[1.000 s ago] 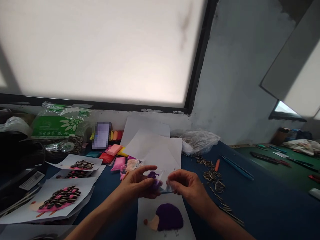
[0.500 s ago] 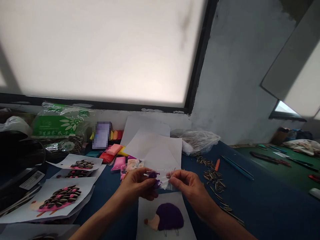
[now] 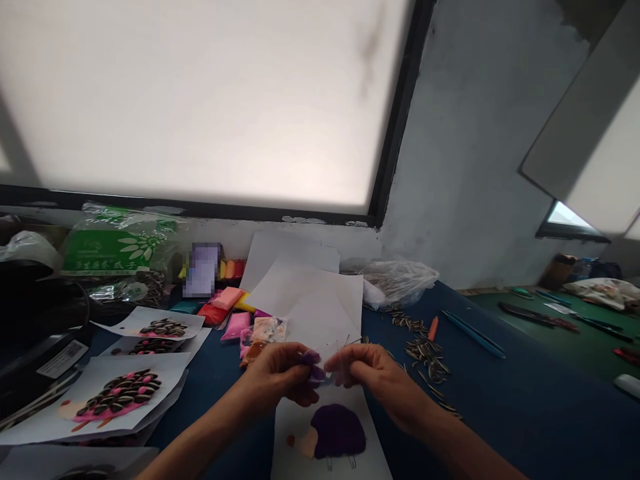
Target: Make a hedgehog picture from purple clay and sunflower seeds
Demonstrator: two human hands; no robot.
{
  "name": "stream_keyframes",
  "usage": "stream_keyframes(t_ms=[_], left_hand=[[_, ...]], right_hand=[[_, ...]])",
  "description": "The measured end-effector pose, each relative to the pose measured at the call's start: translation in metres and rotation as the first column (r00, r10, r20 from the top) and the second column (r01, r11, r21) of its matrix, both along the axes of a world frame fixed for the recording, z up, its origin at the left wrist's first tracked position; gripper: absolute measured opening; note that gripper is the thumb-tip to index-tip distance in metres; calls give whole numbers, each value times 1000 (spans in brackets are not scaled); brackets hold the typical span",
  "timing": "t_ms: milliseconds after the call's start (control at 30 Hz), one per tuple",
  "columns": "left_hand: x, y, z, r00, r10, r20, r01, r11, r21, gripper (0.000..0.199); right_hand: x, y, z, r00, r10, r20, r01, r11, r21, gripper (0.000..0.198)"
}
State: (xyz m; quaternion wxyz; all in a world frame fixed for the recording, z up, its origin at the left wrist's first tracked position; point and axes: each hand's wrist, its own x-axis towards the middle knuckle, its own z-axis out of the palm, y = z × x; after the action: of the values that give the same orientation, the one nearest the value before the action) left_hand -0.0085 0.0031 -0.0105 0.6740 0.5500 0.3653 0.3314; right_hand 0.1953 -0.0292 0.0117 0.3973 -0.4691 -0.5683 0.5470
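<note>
Clock directions run from the gap between the two hands, with twelve toward the window. The left hand (image 3: 283, 375) has its fingers pinched on a bag (image 3: 341, 373) with purple clay (image 3: 311, 358) on that side, seemingly inside it. The right hand (image 3: 374, 367) grips clear film between thumb and fingers; this looks like the other end of the bag, though blur hides whether the film runs unbroken between them. The bag is held above the surface (image 3: 500, 413).

Near six o'clock lies a sheet with a hedgehog (image 3: 339, 432): its body already purple, its face peach, its legs only outlined, no seeds on it. Seeds (image 3: 427, 353) lie scattered near three o'clock, an orange stick (image 3: 433, 329) just beside them. Clay packs (image 3: 236, 325) sit at ten o'clock, and seed-covered pictures (image 3: 117, 393) near nine.

The step in hand looks to be working the mouth of the bag; whether to get clay out or seal it up cannot be told. My judgement is that the next move calls for a steady left pinch, with the right fingers either parting the film or pressing its edge together, without tearing it or dropping clay on the hedgehog.
</note>
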Motion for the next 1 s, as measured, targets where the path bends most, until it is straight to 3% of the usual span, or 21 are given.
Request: stream_keyframes(t_ms=[167,433,633,1000], left_hand=[[4,6,-16,999,15,50,-14,1000,-24,58],[-2,-2,9,999,-6,40,7,1000,-25,43],[-1,1,3,997,19,78,-15,999,-48,44],[5,0,-1,998,26,55,-26,1000,6,42]], right_hand=[[2,3,-3,999,24,-47,-26,999,-32,21],[-3,2,-9,997,49,57,-51,997,50,21],[-5,0,-7,1000,-5,-15,5,1000,22,24],[-10,-5,-3,994,38,-107,-42,999,-30,28]])
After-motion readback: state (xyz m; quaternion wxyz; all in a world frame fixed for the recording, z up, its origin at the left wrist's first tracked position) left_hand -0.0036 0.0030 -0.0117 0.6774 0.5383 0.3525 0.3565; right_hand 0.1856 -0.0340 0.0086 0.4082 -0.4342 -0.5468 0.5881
